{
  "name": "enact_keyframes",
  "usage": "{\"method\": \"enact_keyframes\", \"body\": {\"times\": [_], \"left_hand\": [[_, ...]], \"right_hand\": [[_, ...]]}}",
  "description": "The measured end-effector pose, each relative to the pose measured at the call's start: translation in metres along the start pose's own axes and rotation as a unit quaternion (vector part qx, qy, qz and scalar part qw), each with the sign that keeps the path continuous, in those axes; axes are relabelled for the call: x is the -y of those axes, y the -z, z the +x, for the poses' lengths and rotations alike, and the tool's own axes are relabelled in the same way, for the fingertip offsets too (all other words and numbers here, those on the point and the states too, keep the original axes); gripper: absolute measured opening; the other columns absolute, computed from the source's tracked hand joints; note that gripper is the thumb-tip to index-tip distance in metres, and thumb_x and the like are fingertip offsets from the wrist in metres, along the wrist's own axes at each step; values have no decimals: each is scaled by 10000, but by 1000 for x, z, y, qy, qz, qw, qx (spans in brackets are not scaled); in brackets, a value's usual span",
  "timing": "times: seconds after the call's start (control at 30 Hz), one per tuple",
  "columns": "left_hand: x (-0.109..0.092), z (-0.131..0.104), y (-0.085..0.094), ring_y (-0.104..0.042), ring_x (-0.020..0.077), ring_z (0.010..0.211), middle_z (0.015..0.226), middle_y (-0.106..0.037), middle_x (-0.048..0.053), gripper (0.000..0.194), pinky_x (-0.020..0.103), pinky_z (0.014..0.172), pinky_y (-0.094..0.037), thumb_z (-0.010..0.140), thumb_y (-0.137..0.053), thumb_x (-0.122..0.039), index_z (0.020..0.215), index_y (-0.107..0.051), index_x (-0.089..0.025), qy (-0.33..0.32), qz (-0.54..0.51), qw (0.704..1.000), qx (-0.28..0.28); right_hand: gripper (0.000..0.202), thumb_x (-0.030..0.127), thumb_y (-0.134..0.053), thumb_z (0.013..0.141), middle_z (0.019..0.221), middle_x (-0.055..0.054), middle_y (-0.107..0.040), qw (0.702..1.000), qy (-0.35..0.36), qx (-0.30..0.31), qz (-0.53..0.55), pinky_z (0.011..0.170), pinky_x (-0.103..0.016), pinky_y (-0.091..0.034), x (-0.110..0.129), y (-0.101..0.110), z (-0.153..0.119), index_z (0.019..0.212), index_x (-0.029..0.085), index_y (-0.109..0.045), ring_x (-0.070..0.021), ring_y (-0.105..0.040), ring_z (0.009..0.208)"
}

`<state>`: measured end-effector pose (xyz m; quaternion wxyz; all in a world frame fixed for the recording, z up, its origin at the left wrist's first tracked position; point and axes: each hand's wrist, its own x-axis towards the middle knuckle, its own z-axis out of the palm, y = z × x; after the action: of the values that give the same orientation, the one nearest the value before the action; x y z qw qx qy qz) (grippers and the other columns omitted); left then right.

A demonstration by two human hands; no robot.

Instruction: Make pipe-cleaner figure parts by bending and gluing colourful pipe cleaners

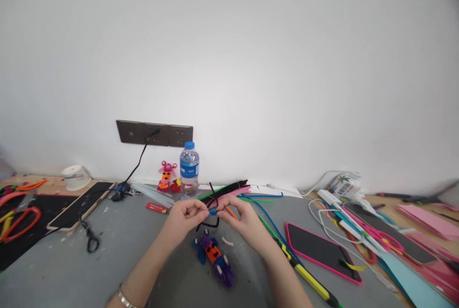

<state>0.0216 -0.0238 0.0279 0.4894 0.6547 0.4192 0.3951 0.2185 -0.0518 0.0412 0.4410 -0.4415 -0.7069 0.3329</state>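
Evidently a two-ended pinch

Left hand [188, 217] and right hand [244, 221] close together, fingertips clamped on opposite ends of blue piece [213, 212], over counter [125, 255]. Likely gripped so because it's tiny; both ends steadied. Doll [214, 254] lies just below, within easy reach. Bottle [189, 169] upright by wall [229, 59], probably clear of elbows.

Rings [191, 171] on bottle [189, 155], barcode [345, 188] on packet [353, 184]

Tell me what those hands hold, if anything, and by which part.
The left hand and right hand pinch a small blue piece at its opposite ends; whether they also grip the black strand is unclear.
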Motion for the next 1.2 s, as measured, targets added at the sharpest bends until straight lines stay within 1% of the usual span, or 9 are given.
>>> {"method": "enact_keyframes", "body": {"times": [0.23,0.43,0.6,0.73,0.87,0.97,1.0,1.1,1.2], "left_hand": [[1,-1,0,-199,90,490,507,-208,-111,271,232,497,-153,720,-659,-418,712,-649,-148,-1,-6,1000,9],[3,-1,0,-196,90,487,504,-206,-111,242,233,499,-153,741,-648,-393,722,-657,-152,-9,12,1000,11],[3,-1,0,-196,92,487,499,-155,-122,218,228,522,-198,732,-655,-372,724,-667,-154,-21,46,999,11],[7,0,0,-210,96,495,508,-159,-119,231,226,529,-209,734,-655,-379,734,-669,-149,-14,63,998,12],[9,-1,0,-242,105,507,521,-238,-98,321,233,513,-180,781,-611,-457,785,-675,-143,-2,58,998,29],[4,-2,0,-276,112,527,551,-325,-71,367,241,510,-183,820,-553,-492,779,-660,-143,-1,59,997,52],[2,-3,0,-278,112,528,555,-334,-69,361,240,510,-185,821,-550,-486,781,-658,-144,0,64,996,56],[0,-3,0,-255,106,513,529,-289,-86,311,237,507,-177,797,-575,-444,789,-661,-146,2,87,995,53],[1,-3,0,-237,102,502,512,-249,-98,274,237,503,-169,796,-579,-407,762,-654,-145,-4,103,993,53]], "right_hand": [[55,217,-664,809,788,-7,-651,1000,-14,1,21,749,-276,-458,4,0,-1,773,188,-634,-180,-607,781],[74,240,-679,793,777,-14,-664,999,-22,-8,22,752,-287,-463,4,1,0,751,187,-649,-187,-611,777],[114,287,-670,800,755,-14,-658,999,-28,-7,14,742,-292,-462,3,4,0,739,192,-648,-190,-607,762],[141,314,-666,802,758,-18,-660,999,-35,2,14,740,-289,-458,1,7,0,743,187,-648,-192,-603,765],[115,280,-665,803,760,-16,-665,999,-40,5,3,749,-278,-453,2,7,0,744,182,-647,-188,-605,769],[107,261,-661,803,753,-17,-663,999,-37,5,-6,744,-275,-451,3,6,1,736,179,-642,-189,-605,765],[105,256,-659,805,752,-17,-661,999,-34,5,-9,742,-274,-449,3,6,1,736,179,-641,-188,-604,762],[107,251,-653,816,756,-16,-655,1000,-23,9,-18,735,-270,-443,1,5,0,738,179,-641,-182,-598,756],[101,250,-650,824,764,-13,-649,1000,-14,13,-24,736,-269,-438,-2,5,0,749,182,-644,-179,-594,757]]}}
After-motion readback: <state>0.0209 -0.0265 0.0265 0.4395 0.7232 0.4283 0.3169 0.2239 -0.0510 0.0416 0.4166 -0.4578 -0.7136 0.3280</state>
